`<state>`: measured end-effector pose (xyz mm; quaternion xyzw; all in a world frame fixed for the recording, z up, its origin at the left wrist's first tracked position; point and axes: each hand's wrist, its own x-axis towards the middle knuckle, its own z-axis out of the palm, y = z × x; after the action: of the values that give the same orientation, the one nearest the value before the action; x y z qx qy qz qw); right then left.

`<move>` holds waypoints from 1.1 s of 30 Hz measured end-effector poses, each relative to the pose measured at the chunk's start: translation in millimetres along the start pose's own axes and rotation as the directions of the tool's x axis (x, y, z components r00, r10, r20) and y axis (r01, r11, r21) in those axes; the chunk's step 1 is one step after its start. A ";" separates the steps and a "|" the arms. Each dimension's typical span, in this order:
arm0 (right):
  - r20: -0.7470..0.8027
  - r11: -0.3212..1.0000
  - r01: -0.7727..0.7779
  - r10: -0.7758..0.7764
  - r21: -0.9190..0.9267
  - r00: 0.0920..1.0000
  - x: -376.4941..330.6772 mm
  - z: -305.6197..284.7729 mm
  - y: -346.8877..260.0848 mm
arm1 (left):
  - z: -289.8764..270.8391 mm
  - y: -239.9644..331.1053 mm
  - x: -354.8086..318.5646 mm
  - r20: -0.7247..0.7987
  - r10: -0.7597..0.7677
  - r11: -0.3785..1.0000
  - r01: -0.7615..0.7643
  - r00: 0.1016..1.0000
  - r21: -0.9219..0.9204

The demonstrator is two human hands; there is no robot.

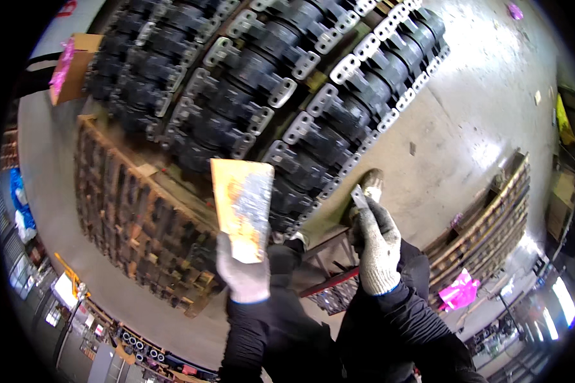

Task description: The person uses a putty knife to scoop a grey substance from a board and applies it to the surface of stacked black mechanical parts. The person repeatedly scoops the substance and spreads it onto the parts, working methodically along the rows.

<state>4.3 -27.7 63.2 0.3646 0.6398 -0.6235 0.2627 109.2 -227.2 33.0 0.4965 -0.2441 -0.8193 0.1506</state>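
My left hand [241, 277], in a pale work glove, grips the lower end of a flat, roughly rectangular piece [243, 191]. Its face is yellow-orange with a shiny silvery patch on the right side; I cannot make out its material. To the right, my gloved right hand [379, 252] is closed on a small thin silvery-grey strip [359, 196], whose tip sticks up past the fingers. The two hands are apart. Beyond them stand rows of black machine parts [278, 51] edged with light oval metal plates with holes, touched by neither hand.
A wooden pallet stack [140, 230] stands at left, and more pallets [485, 217] at right. Pink plastic [460, 290] lies by the right pallets. A cardboard box [76, 70] is at far left. Between my legs and the machine parts is a red-edged metal frame [331, 281].
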 end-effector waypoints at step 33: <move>0.125 0.990 -0.119 0.127 -0.070 0.984 -163.3 45.4 1.1 | 18.7 190.4 -230.3 -0.219 -0.133 0.988 0.146 0.967 0.044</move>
<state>97.2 -95.3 187.8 0.3538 0.6168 -0.6082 0.3528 199.7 -269.0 315.3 0.6027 -0.2152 -0.7615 0.1030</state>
